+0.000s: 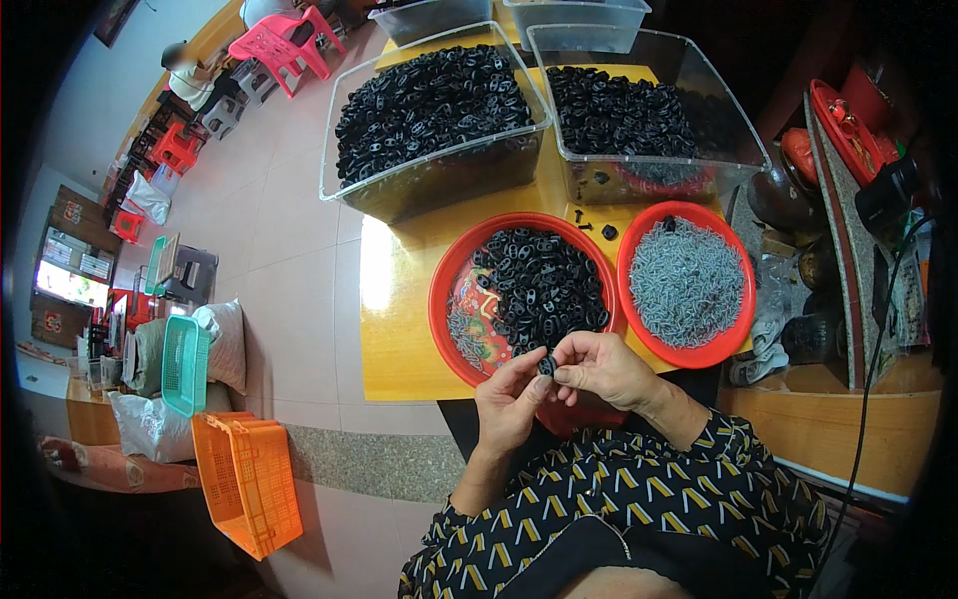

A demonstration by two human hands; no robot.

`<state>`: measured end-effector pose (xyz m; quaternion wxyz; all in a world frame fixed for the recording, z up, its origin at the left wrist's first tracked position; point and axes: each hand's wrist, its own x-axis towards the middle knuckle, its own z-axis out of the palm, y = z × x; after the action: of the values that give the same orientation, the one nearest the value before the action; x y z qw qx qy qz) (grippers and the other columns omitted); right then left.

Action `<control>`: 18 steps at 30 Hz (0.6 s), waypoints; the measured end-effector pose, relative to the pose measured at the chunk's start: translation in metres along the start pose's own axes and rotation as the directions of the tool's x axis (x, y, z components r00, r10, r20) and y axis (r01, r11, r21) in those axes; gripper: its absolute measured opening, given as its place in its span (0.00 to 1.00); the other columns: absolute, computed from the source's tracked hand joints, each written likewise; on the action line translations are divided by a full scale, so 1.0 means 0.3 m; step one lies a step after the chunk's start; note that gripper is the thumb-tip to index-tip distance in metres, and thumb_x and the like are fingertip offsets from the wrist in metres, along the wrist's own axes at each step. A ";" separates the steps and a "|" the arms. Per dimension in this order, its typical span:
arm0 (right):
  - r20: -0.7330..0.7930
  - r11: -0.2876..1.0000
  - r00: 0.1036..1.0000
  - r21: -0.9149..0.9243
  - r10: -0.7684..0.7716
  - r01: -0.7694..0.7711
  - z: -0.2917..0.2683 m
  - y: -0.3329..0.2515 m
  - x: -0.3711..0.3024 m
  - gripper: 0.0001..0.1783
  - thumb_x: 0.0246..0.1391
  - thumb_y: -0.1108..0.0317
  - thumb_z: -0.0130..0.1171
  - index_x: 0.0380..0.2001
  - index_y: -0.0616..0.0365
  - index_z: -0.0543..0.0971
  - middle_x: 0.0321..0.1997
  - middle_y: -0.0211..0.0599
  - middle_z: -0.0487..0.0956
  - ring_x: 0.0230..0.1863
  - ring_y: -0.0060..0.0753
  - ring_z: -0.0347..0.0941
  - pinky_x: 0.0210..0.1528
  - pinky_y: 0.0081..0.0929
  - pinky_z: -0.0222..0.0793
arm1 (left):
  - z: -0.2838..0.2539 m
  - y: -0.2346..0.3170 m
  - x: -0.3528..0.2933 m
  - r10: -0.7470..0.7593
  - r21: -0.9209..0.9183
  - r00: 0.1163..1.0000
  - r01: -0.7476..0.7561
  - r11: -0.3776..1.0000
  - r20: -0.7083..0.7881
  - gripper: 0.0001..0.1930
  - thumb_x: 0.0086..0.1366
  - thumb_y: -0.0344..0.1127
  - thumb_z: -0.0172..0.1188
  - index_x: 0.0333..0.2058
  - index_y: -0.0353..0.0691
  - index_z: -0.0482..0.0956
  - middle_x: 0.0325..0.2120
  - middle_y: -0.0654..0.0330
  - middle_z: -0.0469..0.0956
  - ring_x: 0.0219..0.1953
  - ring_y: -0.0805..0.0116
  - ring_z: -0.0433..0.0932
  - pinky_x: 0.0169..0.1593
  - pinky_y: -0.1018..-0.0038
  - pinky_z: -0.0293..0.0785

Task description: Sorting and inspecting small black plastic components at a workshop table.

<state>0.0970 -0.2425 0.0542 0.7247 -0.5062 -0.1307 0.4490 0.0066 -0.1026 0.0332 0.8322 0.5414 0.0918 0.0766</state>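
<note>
Just in front of my body, my left hand (507, 407) pinches a small black plastic part (546, 366) between thumb and fingers. My right hand (605, 371) meets it there, its thumb and fingertips closed on the same part; whether a screw is also between them I cannot make out. Beyond my hands stands a red basin (439, 344) heaped with similar black two-holed parts (551, 290), with some loose silver screws (465, 334) at its left side. To its right, another red basin (736, 339) is full of silver screws (689, 285).
Two clear plastic bins (439, 165) (733, 150) of black parts stand farther back on the yellow table (394, 339). A few black pieces (609, 232) lie between bins and basins. An orange crate (254, 484) is on the floor at left. A person (190, 80) sits far left.
</note>
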 end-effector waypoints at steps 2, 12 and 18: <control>0.024 0.999 0.999 -0.008 0.039 -0.039 -0.012 -0.011 0.000 0.07 0.54 0.71 0.51 0.34 0.64 0.71 0.27 0.32 0.74 0.27 0.19 0.72 0.28 0.15 0.70 | -0.004 -0.004 -0.002 0.001 -0.032 1.000 0.000 0.999 0.014 0.17 0.58 0.23 0.54 0.47 0.31 0.68 0.29 0.61 0.74 0.29 0.77 0.72 0.33 0.83 0.70; -0.026 0.993 0.996 -0.088 -0.081 0.079 -0.006 -0.027 -0.007 0.09 0.52 0.73 0.52 0.37 0.65 0.72 0.29 0.32 0.75 0.30 0.19 0.72 0.30 0.15 0.70 | 0.006 0.000 0.001 -0.018 -0.061 0.999 0.020 0.998 0.035 0.17 0.58 0.24 0.53 0.47 0.31 0.68 0.30 0.59 0.75 0.28 0.75 0.73 0.33 0.81 0.71; -0.080 0.985 0.993 -0.156 -0.081 0.068 -0.001 -0.024 -0.009 0.10 0.50 0.75 0.53 0.37 0.64 0.71 0.31 0.31 0.74 0.32 0.18 0.71 0.31 0.15 0.70 | 0.009 -0.001 0.007 -0.007 -0.052 0.999 0.009 0.999 0.033 0.17 0.58 0.23 0.53 0.47 0.31 0.67 0.31 0.59 0.74 0.29 0.75 0.73 0.34 0.81 0.71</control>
<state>0.0994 -0.2455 0.0611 0.7050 -0.5740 -0.1522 0.3878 0.0092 -0.1046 0.0338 0.8478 0.5202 0.0784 0.0669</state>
